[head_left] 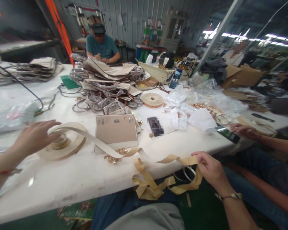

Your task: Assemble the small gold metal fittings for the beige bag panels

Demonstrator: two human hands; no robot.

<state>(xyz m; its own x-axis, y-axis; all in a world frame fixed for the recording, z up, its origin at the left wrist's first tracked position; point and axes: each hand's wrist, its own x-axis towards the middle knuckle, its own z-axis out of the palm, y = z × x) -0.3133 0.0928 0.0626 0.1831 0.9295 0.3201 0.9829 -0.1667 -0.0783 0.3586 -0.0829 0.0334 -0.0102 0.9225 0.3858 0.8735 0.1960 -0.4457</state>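
My left hand [38,135] rests at a roll of cream tape [80,145] on the table's left side, its fingers stretched over the coil's raised middle. From that coil a loose strip of tape [99,145] runs across the table. Its far stretch is pinched between the thumb and fingers of my right hand [212,169], past the table's front edge. Slack tan loops [146,182] of the strip hang above my lap. Under the strip lies a small heap of gold metal fittings [115,156]. Just behind stands a beige bag panel [116,131] with several metal clasps.
Stacked bag pieces [108,83] wrapped in plastic rise behind the panel. Another tape roll [153,100], a blue bottle [176,78] and white paper [201,119] lie further right. A co-worker's hand [246,131] touches a phone [228,134]. Another person [102,48] sits opposite.
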